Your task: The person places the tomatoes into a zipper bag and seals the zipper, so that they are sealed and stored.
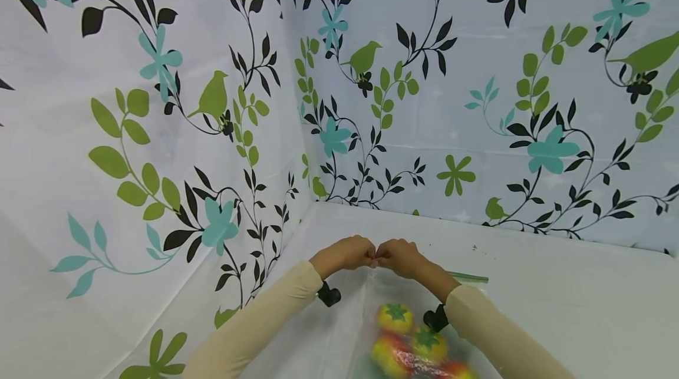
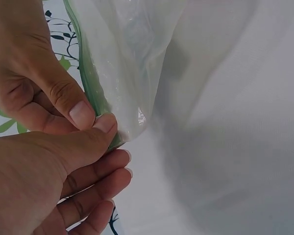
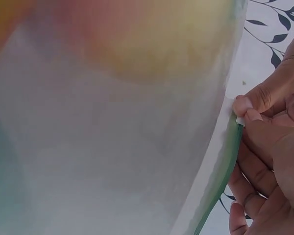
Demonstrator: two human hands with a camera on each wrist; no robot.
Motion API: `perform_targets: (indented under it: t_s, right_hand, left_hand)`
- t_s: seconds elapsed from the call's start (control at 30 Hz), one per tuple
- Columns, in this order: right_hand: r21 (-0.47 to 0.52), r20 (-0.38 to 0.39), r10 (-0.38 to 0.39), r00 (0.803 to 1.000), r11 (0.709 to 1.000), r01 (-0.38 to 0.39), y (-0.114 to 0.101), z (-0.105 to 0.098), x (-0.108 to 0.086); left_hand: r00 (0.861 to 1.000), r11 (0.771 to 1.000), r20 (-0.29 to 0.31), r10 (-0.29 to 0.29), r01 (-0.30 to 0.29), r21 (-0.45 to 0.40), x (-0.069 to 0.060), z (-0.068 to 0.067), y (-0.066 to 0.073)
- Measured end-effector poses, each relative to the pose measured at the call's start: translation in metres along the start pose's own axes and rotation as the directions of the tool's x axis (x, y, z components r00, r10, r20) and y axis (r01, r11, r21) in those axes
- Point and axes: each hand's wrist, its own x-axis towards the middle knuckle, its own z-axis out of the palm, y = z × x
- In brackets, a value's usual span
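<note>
A clear zip bag [image 1: 371, 308] with a green zip edge [image 2: 88, 81] holds several round yellow-and-red fruits [image 1: 395, 317], toy-like, with green star-shaped tops. My left hand [image 1: 347, 252] pinches one corner of the zip edge between thumb and forefinger. Right beside it, my right hand [image 1: 401, 256] pinches the same corner, fingertips meeting the left ones. In the left wrist view, the left thumb [image 2: 90, 139] presses on the green strip at the bag's end. The other fingers of the left hand lie loosely bent behind it. Past the right wrist, more of the green zip strip [image 1: 469, 277] shows.
Under the bag is a white table surface [image 1: 573, 302]. White cloth with leaf, flower and bird prints [image 1: 392, 102] hangs behind and on the left [image 1: 159, 190]. Each wrist carries a small black camera, one on the left [image 1: 329, 294] and one on the right [image 1: 436, 318].
</note>
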Motion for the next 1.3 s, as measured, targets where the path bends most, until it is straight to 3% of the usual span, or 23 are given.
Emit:
perform_targets:
  t_s: [0.87,1.3]
  right_hand:
    - [-0.004,0.008,-0.114,0.993,0.993,0.114,0.0028,0.0001,-0.0005]
    - [-0.018,0.032,-0.141,0.989,0.990,0.142,0.0000,-0.0035,-0.0013]
  left_hand:
    - [0.998,0.998,0.028,0.052,-0.053,0.039,-0.0020,-0.0045,-0.0020]
    - [0.999,0.998,0.019,0.040,-0.040,0.047,-0.0022,-0.0047,-0.0043]
